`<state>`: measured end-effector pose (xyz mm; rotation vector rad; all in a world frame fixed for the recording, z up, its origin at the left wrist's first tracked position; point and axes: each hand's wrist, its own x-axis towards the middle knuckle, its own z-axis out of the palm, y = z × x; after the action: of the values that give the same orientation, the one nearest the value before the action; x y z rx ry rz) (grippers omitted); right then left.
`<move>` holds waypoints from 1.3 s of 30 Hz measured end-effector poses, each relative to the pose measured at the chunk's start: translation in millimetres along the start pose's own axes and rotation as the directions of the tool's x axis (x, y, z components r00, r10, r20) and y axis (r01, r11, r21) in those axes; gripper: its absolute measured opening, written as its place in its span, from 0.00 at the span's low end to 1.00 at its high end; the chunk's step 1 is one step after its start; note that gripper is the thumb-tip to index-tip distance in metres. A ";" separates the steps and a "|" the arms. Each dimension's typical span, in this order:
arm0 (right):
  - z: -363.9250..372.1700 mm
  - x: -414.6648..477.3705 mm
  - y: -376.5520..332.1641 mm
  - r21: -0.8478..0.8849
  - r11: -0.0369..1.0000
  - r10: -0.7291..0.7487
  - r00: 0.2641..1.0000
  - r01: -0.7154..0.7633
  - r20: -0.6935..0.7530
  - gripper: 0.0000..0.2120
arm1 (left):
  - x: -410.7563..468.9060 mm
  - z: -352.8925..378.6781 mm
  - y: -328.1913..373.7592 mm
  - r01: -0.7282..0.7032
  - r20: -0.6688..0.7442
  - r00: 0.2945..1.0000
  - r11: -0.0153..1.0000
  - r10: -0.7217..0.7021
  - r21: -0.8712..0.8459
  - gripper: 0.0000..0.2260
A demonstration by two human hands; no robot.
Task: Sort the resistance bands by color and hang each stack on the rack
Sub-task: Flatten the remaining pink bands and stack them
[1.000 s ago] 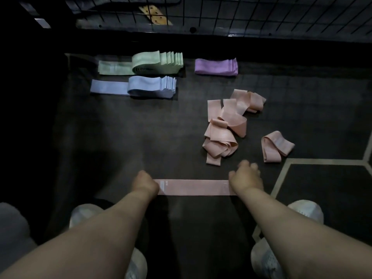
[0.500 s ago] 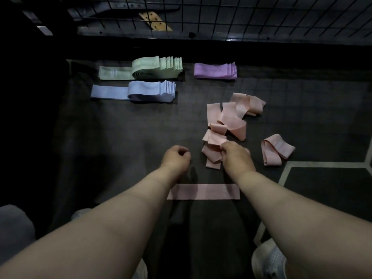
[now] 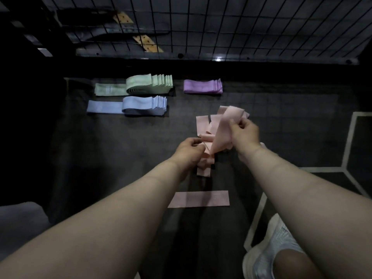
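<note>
A loose pink band (image 3: 222, 131) is lifted off the pink pile (image 3: 203, 125), held between both hands. My right hand (image 3: 244, 133) pinches its upper end and my left hand (image 3: 189, 152) grips its lower end. One flattened pink band (image 3: 199, 198) lies on the dark floor mat close to me. Farther off lie three sorted stacks: green (image 3: 141, 85), blue (image 3: 132, 104) and purple (image 3: 203, 86). My right arm hides the small separate pink band on the right.
A black wire grid rack (image 3: 241, 27) stands behind the stacks, with a dark bar at its foot. White floor lines (image 3: 346, 150) run at the right. My white shoe (image 3: 269, 250) is at the lower right, and a grey object (image 3: 20, 220) at the lower left.
Both hands left the flattened pink band on the mat, reached forward to the pink pile and lifted a loose band from it. The view tilted up, showing more of the rack.
</note>
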<state>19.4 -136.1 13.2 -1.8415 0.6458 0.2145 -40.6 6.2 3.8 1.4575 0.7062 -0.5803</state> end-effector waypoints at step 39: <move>-180.4 -186.2 -139.2 0.200 0.971 -0.180 0.954 0.133 0.240 0.03 | -267.1 -131.9 63.4 -0.491 -0.158 0.868 0.859 0.470 -0.147 0.04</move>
<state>-91.7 -208.4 275.9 -1.6448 0.3251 0.2744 -184.8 122.9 245.4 1.4320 0.4409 -0.0380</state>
